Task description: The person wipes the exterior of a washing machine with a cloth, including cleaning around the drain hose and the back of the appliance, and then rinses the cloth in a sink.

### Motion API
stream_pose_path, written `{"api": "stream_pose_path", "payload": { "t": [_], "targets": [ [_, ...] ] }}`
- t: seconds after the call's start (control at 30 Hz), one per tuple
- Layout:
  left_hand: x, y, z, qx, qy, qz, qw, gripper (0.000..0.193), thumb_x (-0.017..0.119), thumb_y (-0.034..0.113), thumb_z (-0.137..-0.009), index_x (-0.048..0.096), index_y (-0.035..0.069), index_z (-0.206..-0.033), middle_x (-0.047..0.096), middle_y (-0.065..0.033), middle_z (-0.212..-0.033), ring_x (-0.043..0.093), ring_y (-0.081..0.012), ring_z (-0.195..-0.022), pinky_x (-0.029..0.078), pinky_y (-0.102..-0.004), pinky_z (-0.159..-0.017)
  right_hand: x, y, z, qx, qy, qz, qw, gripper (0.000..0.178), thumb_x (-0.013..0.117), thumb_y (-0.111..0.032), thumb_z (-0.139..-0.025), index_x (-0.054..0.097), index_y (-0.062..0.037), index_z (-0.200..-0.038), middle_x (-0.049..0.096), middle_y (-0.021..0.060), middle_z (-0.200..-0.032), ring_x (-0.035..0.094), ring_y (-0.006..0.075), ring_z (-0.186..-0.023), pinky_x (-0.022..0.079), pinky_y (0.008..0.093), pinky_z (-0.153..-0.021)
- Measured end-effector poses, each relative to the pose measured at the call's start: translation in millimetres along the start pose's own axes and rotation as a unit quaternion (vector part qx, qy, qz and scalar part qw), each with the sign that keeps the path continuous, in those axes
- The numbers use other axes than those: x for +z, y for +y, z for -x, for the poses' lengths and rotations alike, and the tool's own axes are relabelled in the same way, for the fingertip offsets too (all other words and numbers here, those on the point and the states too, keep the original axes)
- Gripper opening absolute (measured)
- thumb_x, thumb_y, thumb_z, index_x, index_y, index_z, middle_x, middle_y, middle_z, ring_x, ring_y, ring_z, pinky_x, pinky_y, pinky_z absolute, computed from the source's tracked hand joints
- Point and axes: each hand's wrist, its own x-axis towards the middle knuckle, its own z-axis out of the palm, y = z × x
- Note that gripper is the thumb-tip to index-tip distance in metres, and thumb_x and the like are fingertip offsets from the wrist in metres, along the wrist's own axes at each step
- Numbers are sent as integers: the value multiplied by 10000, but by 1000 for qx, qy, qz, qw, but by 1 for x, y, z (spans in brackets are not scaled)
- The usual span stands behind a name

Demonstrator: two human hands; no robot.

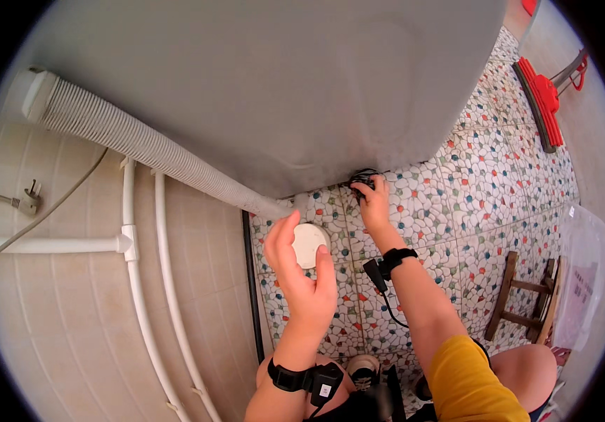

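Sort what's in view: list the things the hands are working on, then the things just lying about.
In hand:
left hand holding the round white cap
right hand on the black part under the grey tub
corrugated hose

Lying about:
red mop
wooden stool
plastic bag
loose plug

The left hand (pixel 302 271) holds a round white plastic disc (pixel 309 244) near the end of a ribbed grey corrugated hose (pixel 155 155). The right hand (pixel 373 204) touches a small black object (pixel 364 181), perhaps tangled cord, under the large grey appliance body (pixel 281 84), above the pebble-patterned tiled floor (pixel 485 183).

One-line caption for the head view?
Left hand holds a round white cap; right hand reaches under the grey appliance.
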Motion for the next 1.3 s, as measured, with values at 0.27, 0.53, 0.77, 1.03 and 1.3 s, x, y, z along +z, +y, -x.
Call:
{"api": "stream_pose_path", "payload": {
  "t": [0.27,0.53,0.77,1.03,1.3],
  "targets": [
    [-13,-3,-2,4,21,5,1000,451,476,-36,-784,392,18,-1223,383,-120,-1232,378,-216,-1145,289,-362,-969,-90,-146,-64,-184,223,-80,954,485,547,57,-599,662,-174,-1010,441,107,-1171,403,285,-1046,321,372,-894],
    [-15,-6,-2,13,66,38,997,446,465,-48,-779,381,2,-1214,389,-120,-1233,375,-213,-1152,287,-361,-970,-8,-119,-76,-398,182,86,895,369,562,-79,-670,640,-201,-1009,485,5,-1132,428,218,-1018,347,381,-869],
    [-17,-15,0,6,52,30,998,444,515,-31,-767,408,5,-1196,395,-169,-1205,372,-297,-1117,282,-384,-955,14,-49,-21,-259,-75,73,960,310,563,-30,-676,643,-152,-949,490,34,-1136,436,265,-1027,382,378,-869],
    [10,-56,-10,-190,-64,53,978,589,656,158,-774,353,6,-1257,400,-178,-1241,392,-282,-1163,312,-371,-976,-62,-112,0,290,-80,-603,739,321,479,31,-781,586,-25,-1079,537,72,-1098,546,159,-929,448,246,-776],
    [43,-70,-3,-289,-138,210,924,397,581,43,-815,466,-37,-1186,553,-127,-1090,548,-171,-979,436,-260,-821,-58,-99,49,382,-67,-719,577,479,537,-213,-863,359,-60,-1280,458,79,-1207,485,168,-1055,426,308,-863]
  ]
}}
